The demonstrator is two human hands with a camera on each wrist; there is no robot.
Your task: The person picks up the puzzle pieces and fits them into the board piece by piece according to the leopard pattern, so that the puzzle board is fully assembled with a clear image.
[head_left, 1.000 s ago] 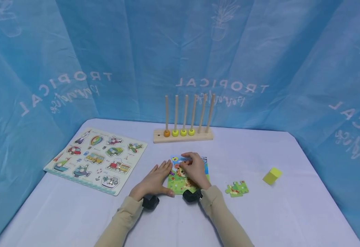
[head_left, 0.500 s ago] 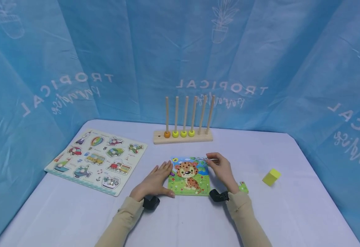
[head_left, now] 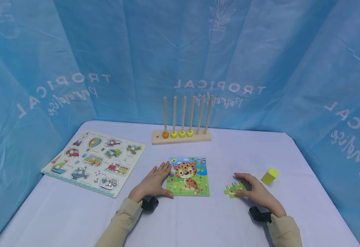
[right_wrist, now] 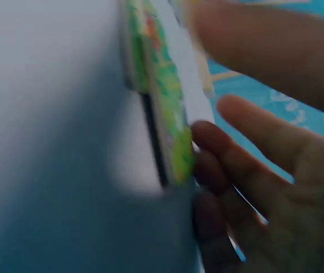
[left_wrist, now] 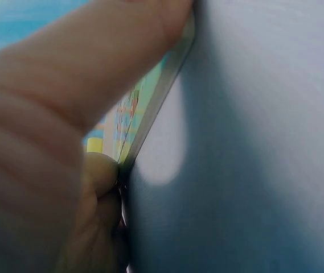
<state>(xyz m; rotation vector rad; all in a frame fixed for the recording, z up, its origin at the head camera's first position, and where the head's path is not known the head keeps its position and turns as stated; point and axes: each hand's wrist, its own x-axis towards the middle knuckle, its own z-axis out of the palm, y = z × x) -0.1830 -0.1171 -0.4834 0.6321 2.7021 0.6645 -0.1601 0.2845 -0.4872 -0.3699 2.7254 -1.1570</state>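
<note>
- Pale lilac cloth covers the table (head_left: 198,223); both hands rest on it, each sleeve beige.
- Left hand (head_left: 152,183): fingers straight and together, palm down, fingertips against the left edge of the leopard puzzle (head_left: 188,176). The left wrist view shows the thumb (left_wrist: 93,74) laid along that board's edge, with nothing gripped.
- Leopard puzzle: lies flat just right of the left fingertips, well apart from the right hand.
- Right hand (head_left: 257,193): fingers loosely bent over the loose green pieces (head_left: 235,189), fingertips touching them. The right wrist view shows the fingertips (right_wrist: 207,142) against the edge of the green pieces (right_wrist: 167,114); whether they pinch the pieces or merely touch them cannot be told.
- Loose green pieces: flat on the cloth beneath the right fingertips, between the leopard puzzle and the yellow block (head_left: 270,176).
- Yellow block: just beyond the right hand's knuckles, apart from them.
- Peg rack (head_left: 182,132): far past both sets of fingertips, four rings seated on its left pegs.
- Vehicle puzzle board (head_left: 94,161): left of the left hand, untouched.
</note>
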